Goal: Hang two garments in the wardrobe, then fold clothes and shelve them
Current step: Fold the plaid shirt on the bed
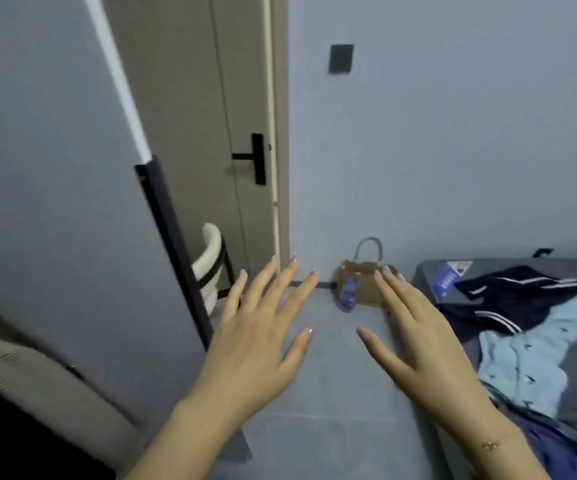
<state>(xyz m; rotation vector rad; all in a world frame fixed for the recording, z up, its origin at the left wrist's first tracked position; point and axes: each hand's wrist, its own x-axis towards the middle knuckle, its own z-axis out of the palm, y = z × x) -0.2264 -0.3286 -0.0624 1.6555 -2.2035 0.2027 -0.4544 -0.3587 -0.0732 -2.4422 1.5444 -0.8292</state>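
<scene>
My left hand [263,327] and my right hand [418,337] are both held out in front of me over the floor, fingers straight and spread, holding nothing. To the right, on a grey bed [429,275], lies a heap of clothes: a dark navy garment with white stripes [519,296], a light blue buttoned garment [529,362] in front of it, and a purple-blue piece [550,448] at the lower right. A grey wardrobe door [55,202] with a long black handle [172,251] fills the left side. The wardrobe's inside is hidden.
A taupe room door [211,116] with a black lever stands shut ahead. A small brown handbag [363,282] sits on the floor by the wall. A cream chair [211,261] peeks from behind the wardrobe door. A beige garment [37,379] hangs at the lower left.
</scene>
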